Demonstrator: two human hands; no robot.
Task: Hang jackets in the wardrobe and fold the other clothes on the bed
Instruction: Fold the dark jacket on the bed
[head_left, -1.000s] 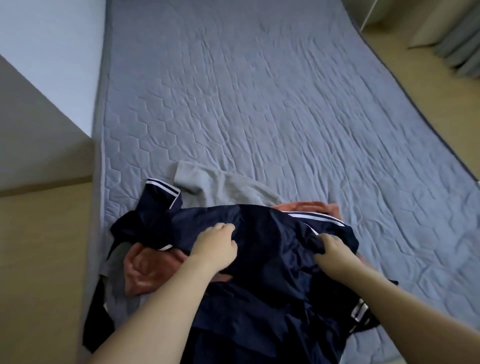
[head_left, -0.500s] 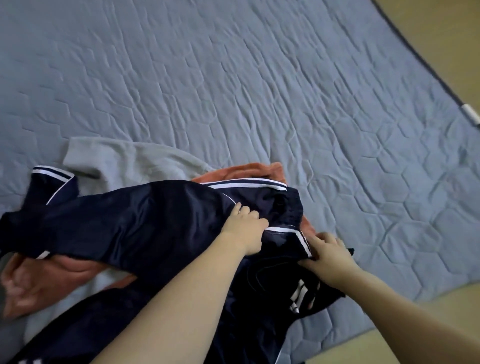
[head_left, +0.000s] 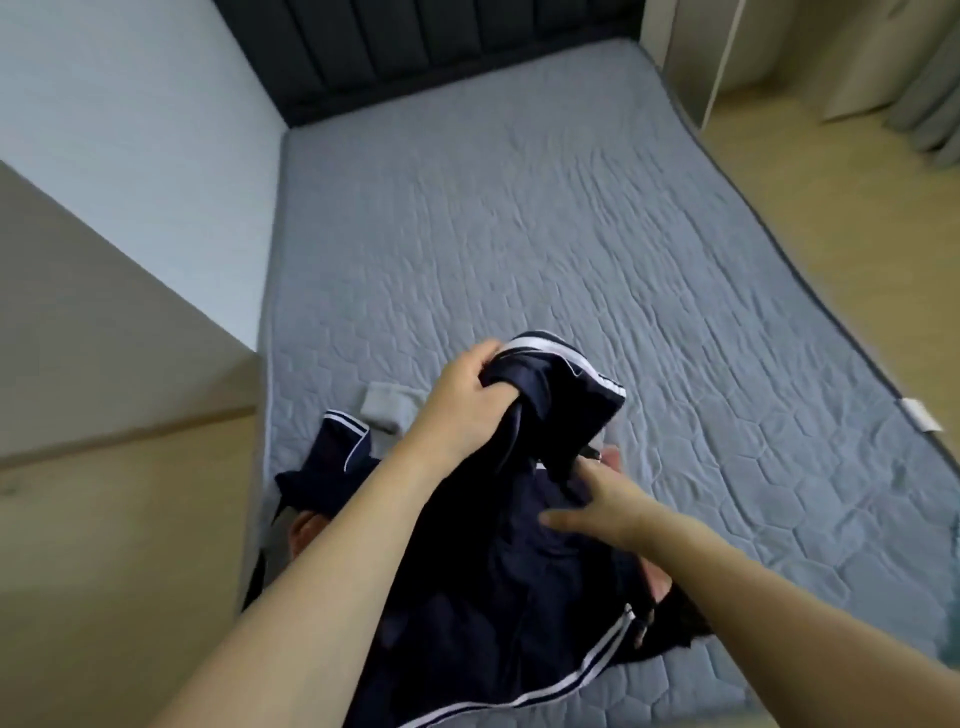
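A navy jacket (head_left: 498, 587) with white stripes is lifted off the near end of the grey quilted bed (head_left: 571, 234). My left hand (head_left: 467, 405) grips its bunched top edge and holds it up. Lower and to the right, my right hand (head_left: 597, 509) lies against the jacket's front with the thumb spread, its fingertips tucked under a dark fold. Under the jacket lie a grey garment (head_left: 387, 410) and an orange one (head_left: 306, 530), both mostly hidden.
A dark padded headboard (head_left: 415, 47) closes the far end of the bed. A white wall and a beige panel (head_left: 104, 322) run along the left. Wooden floor (head_left: 857, 234) lies to the right, with a pale cabinet (head_left: 685, 52) and curtains at the far right.
My left hand has raised the jacket's top edge off the pile. My right hand let go of the striped edge and moved onto the jacket's front. The camera tilted up, showing the headboard.
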